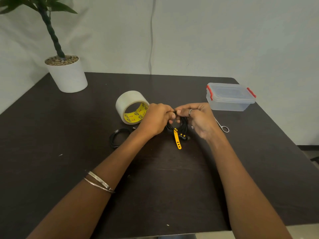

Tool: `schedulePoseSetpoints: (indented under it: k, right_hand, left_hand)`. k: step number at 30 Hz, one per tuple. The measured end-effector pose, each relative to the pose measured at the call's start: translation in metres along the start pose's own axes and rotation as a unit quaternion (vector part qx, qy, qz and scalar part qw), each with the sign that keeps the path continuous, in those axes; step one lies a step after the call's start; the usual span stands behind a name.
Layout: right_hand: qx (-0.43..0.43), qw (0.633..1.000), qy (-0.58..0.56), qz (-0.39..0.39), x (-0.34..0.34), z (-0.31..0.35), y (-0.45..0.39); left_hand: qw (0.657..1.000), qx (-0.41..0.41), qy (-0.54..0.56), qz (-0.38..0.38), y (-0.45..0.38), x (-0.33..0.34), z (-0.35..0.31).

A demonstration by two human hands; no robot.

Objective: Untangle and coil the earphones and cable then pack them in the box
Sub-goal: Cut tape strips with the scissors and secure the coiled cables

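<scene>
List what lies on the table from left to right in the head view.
Potted plant → loose black cable → tape roll → left hand → right hand, both gripping the black bundle → scissors → lidded box.

My arms are bare, no sleeves. Two thin silver bangles (100, 182) circle my left forearm, and a silver ring (190, 112) sits on my right hand (198, 119).

Colours shown: dark brown, faintly grained table (69, 169); black earphones (183, 124) with a yellow perforated strap (177, 140); black cable (117, 137), left; whitish tape roll (128, 100) with a yellow core printed in red and black; clear box (229, 97) with red clips, far right; white pot (69, 78), green plant (50, 28).
</scene>
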State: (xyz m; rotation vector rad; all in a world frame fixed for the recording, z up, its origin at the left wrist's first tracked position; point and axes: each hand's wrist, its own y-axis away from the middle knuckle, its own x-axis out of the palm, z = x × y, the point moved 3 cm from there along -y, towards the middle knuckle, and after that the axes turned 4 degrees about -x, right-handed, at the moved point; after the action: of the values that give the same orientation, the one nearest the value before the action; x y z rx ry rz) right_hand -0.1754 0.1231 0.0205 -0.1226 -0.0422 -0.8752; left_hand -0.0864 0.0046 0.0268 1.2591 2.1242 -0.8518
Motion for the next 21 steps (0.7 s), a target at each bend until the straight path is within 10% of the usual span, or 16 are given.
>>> schedulePoseSetpoints:
  k: [10, 21]
  right_hand:
    - [0.152, 0.984, -0.077, -0.052, -0.003, -0.003, 0.000]
    - [-0.015, 0.996, 0.079, 0.031, -0.001, 0.006, 0.004]
  left_hand:
    - [0.995, 0.082, -0.058, -0.006, 0.001, 0.007, -0.006]
    - [0.997, -0.023, 0.071, 0.011, 0.000, 0.001, 0.013]
